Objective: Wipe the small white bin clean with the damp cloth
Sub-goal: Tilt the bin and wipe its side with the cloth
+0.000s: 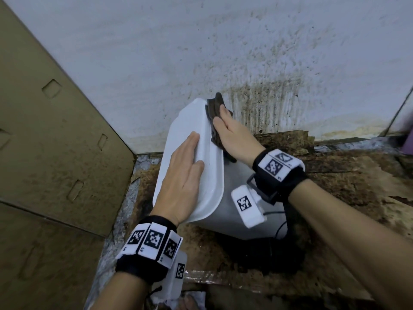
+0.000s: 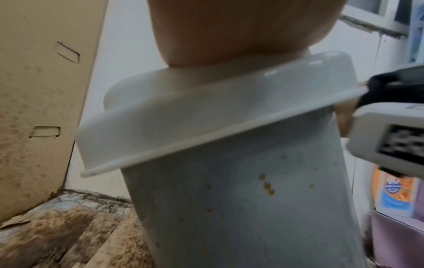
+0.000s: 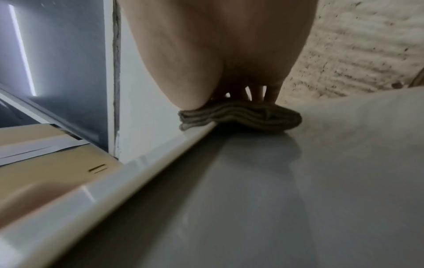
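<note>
The small white bin [image 1: 223,211] stands tilted on the floor near a wall corner, its lid [image 1: 190,117] on top. My left hand [image 1: 185,166] lies flat on the lid, fingers straight. My right hand [image 1: 232,133] presses a dark folded cloth [image 1: 215,106] against the bin's right side just under the lid rim. In the left wrist view the bin's body [image 2: 252,199] shows small orange-brown specks below the lid rim [image 2: 206,112]. In the right wrist view the folded cloth [image 3: 241,116] sits between my palm [image 3: 218,50] and the bin's wall [image 3: 298,181].
A large cardboard box [image 1: 55,130] stands close on the left. A stained white wall [image 1: 201,41] is right behind the bin. The floor board [image 1: 357,186] is dirty and mottled brown. A black cable [image 1: 281,222] hangs by the bin. A purple container [image 2: 397,241] sits at the right.
</note>
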### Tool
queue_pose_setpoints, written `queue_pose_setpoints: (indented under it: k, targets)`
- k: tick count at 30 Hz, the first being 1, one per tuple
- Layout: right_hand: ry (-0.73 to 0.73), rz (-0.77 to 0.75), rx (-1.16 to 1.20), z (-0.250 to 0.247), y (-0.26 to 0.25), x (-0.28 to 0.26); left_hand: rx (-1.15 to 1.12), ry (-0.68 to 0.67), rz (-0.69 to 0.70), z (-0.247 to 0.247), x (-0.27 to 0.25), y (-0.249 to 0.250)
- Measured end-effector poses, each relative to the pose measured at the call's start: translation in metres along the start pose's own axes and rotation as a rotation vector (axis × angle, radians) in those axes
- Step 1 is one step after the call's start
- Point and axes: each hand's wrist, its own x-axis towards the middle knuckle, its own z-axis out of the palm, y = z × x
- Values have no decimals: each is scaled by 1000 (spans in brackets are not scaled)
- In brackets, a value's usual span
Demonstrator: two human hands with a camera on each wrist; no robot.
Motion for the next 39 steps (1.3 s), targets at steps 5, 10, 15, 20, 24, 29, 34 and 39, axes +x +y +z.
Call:
queue_pose_setpoints:
  k: [5,10,15,20,24,29,34,39]
  targets:
    - [-10,10,5,-12,9,36,-6,-4,1,1,-1,2]
    - [26,-35,-36,-13,16,35,21,9,20,1,-1,4]
    - [52,-63,16,-1,14,-7,35,10,31,3,0,5]
    - [119,-81,162,40,12,-75,23,26,33,2,-1,-2]
    - [240,-18,166,68,-8,-120,23,31,34,1,-1,-5]
    - [186,3,159,61,-9,-102,10,26,22,-1,0,-6]
    - [83,31,75,32,0,-40,22,16,21,-2,-1,-3]
    - [7,37,68,12,7,-10,29,18,40,0,2,-1]
